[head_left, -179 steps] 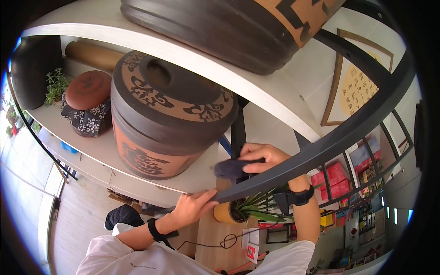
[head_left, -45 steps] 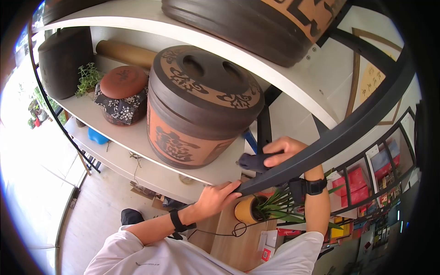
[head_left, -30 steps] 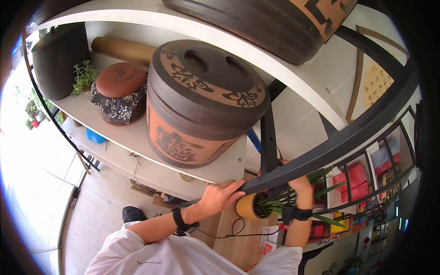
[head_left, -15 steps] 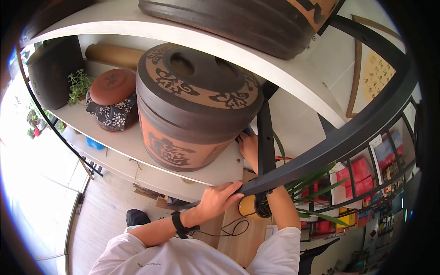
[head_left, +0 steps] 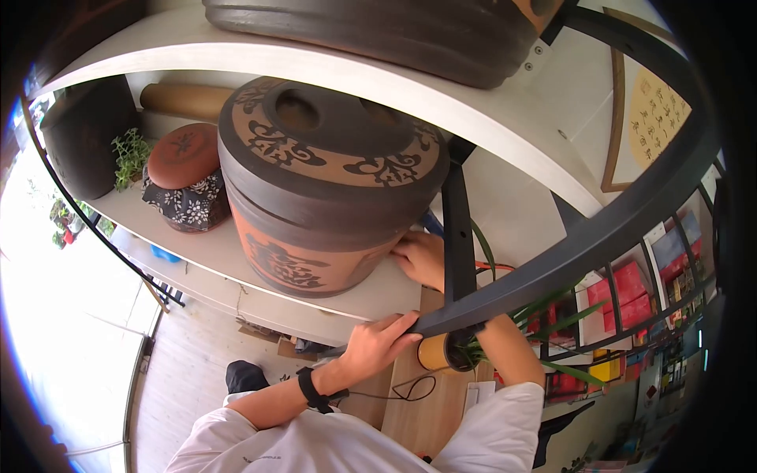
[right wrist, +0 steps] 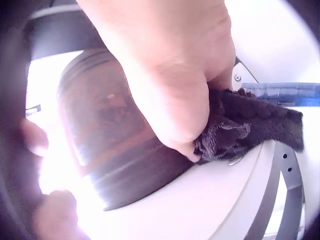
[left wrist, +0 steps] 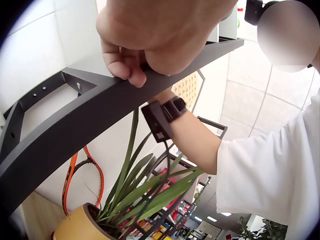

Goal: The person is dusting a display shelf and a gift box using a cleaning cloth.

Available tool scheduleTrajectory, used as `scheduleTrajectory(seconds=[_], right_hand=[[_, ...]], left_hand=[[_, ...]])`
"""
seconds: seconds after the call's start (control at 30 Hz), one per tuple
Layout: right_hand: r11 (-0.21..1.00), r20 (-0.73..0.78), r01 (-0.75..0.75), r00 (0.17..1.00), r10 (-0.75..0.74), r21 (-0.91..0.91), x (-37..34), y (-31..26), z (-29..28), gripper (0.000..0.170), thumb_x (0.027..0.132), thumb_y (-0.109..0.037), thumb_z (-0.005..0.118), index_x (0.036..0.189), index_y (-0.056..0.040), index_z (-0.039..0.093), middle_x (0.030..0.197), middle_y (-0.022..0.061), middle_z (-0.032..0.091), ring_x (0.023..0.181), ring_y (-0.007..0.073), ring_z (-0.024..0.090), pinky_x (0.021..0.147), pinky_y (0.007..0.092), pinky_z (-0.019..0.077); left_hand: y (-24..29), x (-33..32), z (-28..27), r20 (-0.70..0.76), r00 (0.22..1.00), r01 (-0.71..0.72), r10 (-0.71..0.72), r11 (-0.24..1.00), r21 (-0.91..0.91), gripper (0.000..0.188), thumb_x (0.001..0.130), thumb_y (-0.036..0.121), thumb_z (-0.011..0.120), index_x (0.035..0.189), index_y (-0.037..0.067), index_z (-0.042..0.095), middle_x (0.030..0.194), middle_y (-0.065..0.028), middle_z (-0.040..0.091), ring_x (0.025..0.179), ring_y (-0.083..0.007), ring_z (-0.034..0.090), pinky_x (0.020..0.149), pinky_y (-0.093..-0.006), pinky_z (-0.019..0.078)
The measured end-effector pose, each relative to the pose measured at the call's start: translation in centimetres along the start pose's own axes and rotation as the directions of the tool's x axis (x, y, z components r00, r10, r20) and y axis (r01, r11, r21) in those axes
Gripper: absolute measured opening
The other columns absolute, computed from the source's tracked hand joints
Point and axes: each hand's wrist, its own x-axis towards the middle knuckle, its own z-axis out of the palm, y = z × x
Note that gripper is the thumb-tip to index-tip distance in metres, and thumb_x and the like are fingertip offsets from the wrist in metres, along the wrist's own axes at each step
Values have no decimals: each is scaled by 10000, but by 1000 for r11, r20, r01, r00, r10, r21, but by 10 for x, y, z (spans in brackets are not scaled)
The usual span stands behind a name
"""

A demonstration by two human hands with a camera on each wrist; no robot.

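My left hand grips the lower end of a curved dark metal bar; in the left wrist view its fingertips curl over the bar's edge. Through the open frame my right hand reaches onto the middle shelf, right beside a big dark brown lidded clay jar. A dark fuzzy cloth is held in that hand, bunched under the thumb and trailing toward a blue object. The head view hides the cloth behind the jar and hand.
A smaller cloth-wrapped jar with a red lid, a small green plant and a dark container stand left on the shelf. Another large jar sits above. A yellow plant pot and a cable are below.
My right hand with the cloth has left the curved bar, dipped below it and passed behind the upright onto the shelf by the big jar. My left hand keeps its hold on the bar.
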Motion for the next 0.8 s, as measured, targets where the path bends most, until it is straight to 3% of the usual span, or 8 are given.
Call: scheduleTrajectory(seconds=[0.1, 0.17, 0.2, 0.3, 0.4, 0.5, 0.7, 0.8], right_hand=[[999, 215, -3, 977, -8, 52, -23, -18, -24, 157, 791, -111, 647, 935, -100, 708, 936, 102, 659, 812, 311, 648, 674, 389, 519], [1000, 236, 4, 972, -2, -9, -20, -16, -25, 162, 795, -99, 642, 943, -106, 707, 974, 100, 661, 819, 307, 651, 678, 377, 524], [999, 243, 4, 970, 5, -37, -19, -16, -24, 165, 797, -94, 640, 947, -109, 707, 994, 99, 662, 823, 305, 653, 679, 371, 526], [965, 58, -80, 994, 97, -251, -5, 8, 3, 115, 807, -67, 595, 895, -55, 669, 902, 126, 621, 833, 294, 649, 725, 400, 532], [875, 105, -181, 962, 252, -448, 19, -9, -16, 174, 820, -62, 555, 954, -69, 666, 949, 128, 623, 857, 305, 655, 754, 405, 541], [867, 156, -233, 931, 330, -441, 29, 8, -1, 235, 828, -62, 525, 1029, -56, 646, 1027, 145, 619, 877, 316, 656, 771, 406, 541], [955, 115, -71, 987, 108, -289, 10, 0, -12, 189, 792, -55, 575, 964, -29, 649, 994, 157, 622, 870, 320, 650, 742, 419, 544], [985, 106, -66, 991, 84, -160, -10, -8, -8, 117, 778, -98, 626, 883, -63, 667, 837, 121, 644, 727, 327, 646, 659, 404, 533]], left_hand=[[-2, 0, 1, 10, 1000, 3, -3, 1000, -4, 332, 871, 264, 658, 1146, 101, 569, 803, -59, 613, 649, -267, 621, 515, -373, 488], [-3, -1, 1, 16, 1000, 3, -3, 1000, -8, 332, 871, 267, 658, 1146, 104, 571, 802, -57, 615, 647, -266, 622, 512, -374, 489], [-3, 0, 1, 15, 1000, 0, 0, 1000, -14, 333, 871, 267, 658, 1148, 105, 571, 800, -57, 615, 646, -266, 622, 513, -373, 490], [-1, 0, -1, 20, 1000, 3, -2, 1000, -25, 336, 872, 265, 657, 1154, 105, 570, 797, -56, 615, 643, -267, 623, 515, -371, 494], [-1, 0, -1, 22, 1000, 13, -13, 1000, -24, 341, 872, 259, 658, 1160, 100, 569, 799, -57, 617, 639, -269, 624, 515, -371, 497], [-3, -3, 2, 7, 1000, 5, -5, 1000, -17, 349, 869, 253, 661, 1164, 93, 567, 797, -59, 619, 634, -273, 624, 512, -371, 498], [-2, -3, 2, 7, 1000, 0, 0, 999, -49, 358, 861, 206, 670, 1178, 80, 559, 876, -76, 618, 670, -280, 628, 530, -368, 512], [-4, -10, -2, -39, 999, -29, 25, 995, -98, 353, 840, 152, 690, 1162, 78, 566, 952, -90, 607, 692, -273, 627, 547, -365, 520]])
